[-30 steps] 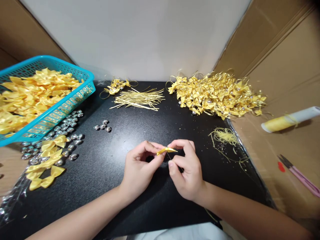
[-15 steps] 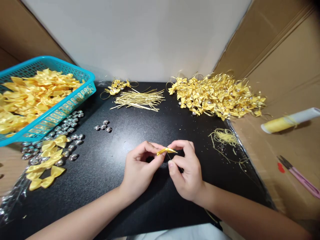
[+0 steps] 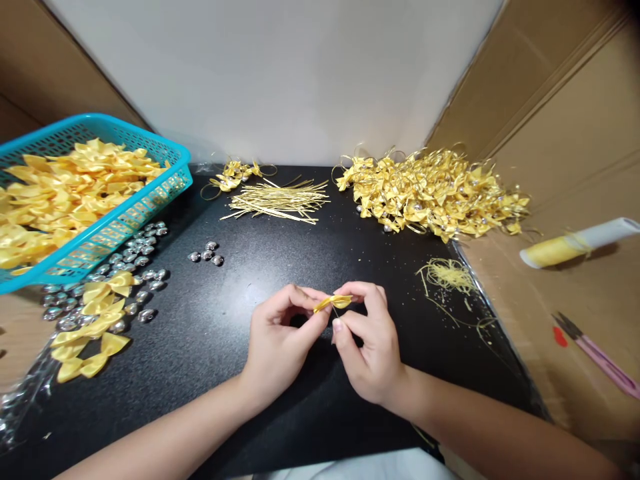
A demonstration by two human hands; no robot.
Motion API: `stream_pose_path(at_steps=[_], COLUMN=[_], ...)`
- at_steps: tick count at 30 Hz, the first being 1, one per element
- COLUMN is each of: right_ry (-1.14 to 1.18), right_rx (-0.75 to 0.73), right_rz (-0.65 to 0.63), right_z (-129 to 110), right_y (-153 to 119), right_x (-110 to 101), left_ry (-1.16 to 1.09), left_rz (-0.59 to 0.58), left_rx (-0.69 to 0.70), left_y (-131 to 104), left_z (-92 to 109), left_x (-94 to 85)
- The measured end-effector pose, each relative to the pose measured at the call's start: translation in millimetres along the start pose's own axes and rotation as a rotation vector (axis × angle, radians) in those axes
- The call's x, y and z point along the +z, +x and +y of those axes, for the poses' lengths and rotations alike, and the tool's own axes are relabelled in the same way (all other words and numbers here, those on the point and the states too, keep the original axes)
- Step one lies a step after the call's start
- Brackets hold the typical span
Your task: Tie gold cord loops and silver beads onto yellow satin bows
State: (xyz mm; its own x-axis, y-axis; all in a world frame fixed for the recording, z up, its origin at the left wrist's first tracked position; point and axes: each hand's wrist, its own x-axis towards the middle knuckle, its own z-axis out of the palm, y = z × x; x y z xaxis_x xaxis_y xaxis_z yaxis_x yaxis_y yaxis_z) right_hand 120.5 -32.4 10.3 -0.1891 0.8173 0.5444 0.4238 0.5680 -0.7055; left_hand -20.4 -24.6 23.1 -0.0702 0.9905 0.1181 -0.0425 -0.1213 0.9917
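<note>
Head view shows the left hand (image 3: 280, 347) and right hand (image 3: 370, 353) pinching one yellow bow (image 3: 333, 303) closed-fingered, mid-tying; cinching its gold tie likely needs a firm pull.

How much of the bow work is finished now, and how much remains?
Done: a big pile of finished bows with beads and gold loops lies at the back right. In hand: the left hand and right hand pinch one yellow bow between them. Left: the basket is full of plain bows, and more lie among the silver beads, beside the gold strips.
</note>
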Motion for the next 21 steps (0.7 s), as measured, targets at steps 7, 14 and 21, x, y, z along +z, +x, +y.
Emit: stream_pose_path(at_steps=[7,14,21], right_ry=[0.053,0.117,0.067], right_rx=[0.068,0.141,0.104], right_rz=[-0.069,-0.084,-0.053], right_z=[1.9,3.7,1.4], right_y=[-0.6,0.1,-0.1], right_x=[2.7,5.3,0.8], left_ry=[0.049,0.062,0.062], left_rz=[0.000,-0.004,0.005], left_rx=[0.073,0.081,0.055], left_y=[-1.1,-1.3,0.6], left_z=[-0.9,-3.0,1.8], left_x=[-2.4,-3.6,-3.3])
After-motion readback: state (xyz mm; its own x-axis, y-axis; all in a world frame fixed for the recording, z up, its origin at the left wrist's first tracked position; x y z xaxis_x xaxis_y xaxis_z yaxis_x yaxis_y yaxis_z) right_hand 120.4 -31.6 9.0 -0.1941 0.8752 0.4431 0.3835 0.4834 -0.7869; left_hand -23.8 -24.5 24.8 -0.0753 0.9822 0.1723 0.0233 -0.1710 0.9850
